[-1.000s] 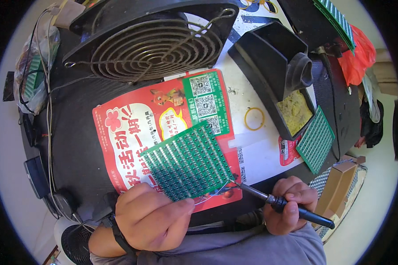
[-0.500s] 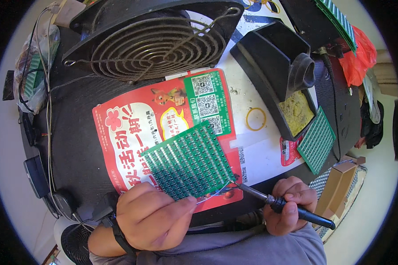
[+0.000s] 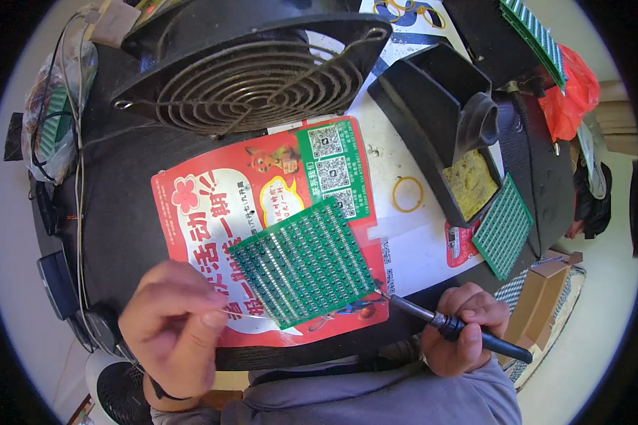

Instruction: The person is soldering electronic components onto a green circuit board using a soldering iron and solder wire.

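Observation:
A green circuit board (image 3: 305, 262) full of rows of small parts lies tilted on a red and white printed sheet (image 3: 365, 170). My right hand (image 3: 468, 322) grips the black handle of a soldering iron (image 3: 500, 346), whose tip meets the board's right corner. Left of the board, my left hand (image 3: 174, 322) pinches a thin length of solder wire (image 3: 242, 314) between thumb and fingers. The wire's free end points toward the board's lower left edge.
Behind the sheet stands a black fan (image 3: 255, 88) with a wire grille. A soldering iron stand (image 3: 432, 92) with a yellow sponge (image 3: 471, 184) is to the right, beside another green board (image 3: 505, 227). One yellow rubber band (image 3: 395, 202) lies nearby; cables (image 3: 80, 212) run down the left side.
My left hand has drawn back leftward with the solder wire, away from the iron's tip, uncovering the board's lower edge. My right hand and the iron stay nearly in place.

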A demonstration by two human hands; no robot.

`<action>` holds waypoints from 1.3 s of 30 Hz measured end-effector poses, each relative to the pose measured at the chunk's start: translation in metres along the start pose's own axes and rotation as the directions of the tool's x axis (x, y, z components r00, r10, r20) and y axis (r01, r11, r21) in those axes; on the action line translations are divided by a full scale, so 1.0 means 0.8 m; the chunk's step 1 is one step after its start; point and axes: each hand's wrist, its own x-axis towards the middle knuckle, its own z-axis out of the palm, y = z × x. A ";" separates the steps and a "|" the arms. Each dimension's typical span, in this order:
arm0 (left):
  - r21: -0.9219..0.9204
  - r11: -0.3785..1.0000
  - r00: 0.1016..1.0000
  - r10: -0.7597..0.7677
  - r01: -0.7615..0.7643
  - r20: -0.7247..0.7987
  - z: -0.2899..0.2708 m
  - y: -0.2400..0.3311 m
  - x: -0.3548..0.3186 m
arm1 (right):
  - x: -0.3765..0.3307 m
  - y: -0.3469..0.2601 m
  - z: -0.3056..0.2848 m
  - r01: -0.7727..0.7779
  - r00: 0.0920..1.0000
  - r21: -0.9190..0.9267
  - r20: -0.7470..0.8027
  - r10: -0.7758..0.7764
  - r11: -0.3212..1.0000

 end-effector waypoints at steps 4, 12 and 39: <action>-0.087 0.961 0.964 -0.265 0.261 -0.036 -0.011 0.011 0.003 | 0.011 -0.004 -0.002 -0.015 1.000 -0.008 0.021 0.015 1.000; -0.104 0.993 0.990 -0.070 0.057 -0.120 -0.009 0.001 0.000 | 0.087 -0.030 0.020 0.242 0.966 -0.475 0.041 -0.254 0.846; 0.203 0.979 1.000 -0.008 0.007 0.006 -0.001 -0.004 0.003 | 0.101 -0.016 0.023 0.483 0.865 -0.618 0.447 -0.228 0.620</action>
